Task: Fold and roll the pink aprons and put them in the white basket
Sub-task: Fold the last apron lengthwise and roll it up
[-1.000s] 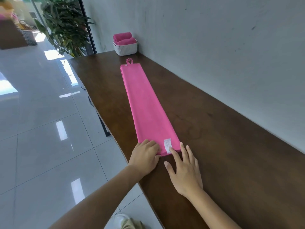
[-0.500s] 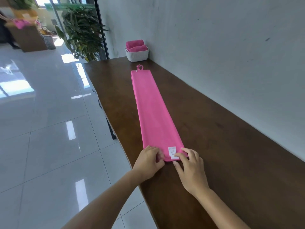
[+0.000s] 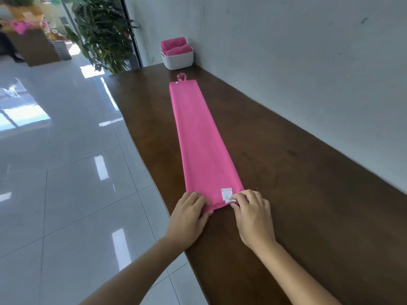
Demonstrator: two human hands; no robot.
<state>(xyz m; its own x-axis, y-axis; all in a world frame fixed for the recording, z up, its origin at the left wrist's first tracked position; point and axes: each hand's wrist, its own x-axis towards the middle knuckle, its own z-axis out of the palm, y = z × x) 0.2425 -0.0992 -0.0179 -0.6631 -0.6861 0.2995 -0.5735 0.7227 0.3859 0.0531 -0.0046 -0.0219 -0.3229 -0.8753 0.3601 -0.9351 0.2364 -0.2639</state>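
Note:
A pink apron [image 3: 201,137], folded into a long narrow strip, lies lengthwise on the dark wooden table [image 3: 308,194], its loop pointing toward the far end. At the strip's near end my left hand [image 3: 189,214] pinches the left corner and my right hand [image 3: 251,214] pinches the right corner beside a small white label [image 3: 226,193]. The near edge is curled up slightly between my fingers. A white basket [image 3: 178,59] stands at the table's far end against the wall, with two rolled pink aprons [image 3: 175,47] in it.
A grey wall runs along the table's right side. The table's left edge drops to a glossy tiled floor. A large potted plant [image 3: 103,31] stands beyond the far left corner, and a wooden counter with a woven basket is farther back.
My right hand went from lying flat by the label to pinching the apron's near edge. Both hands now grip the end, which has begun to curl up. The view shifted closer.

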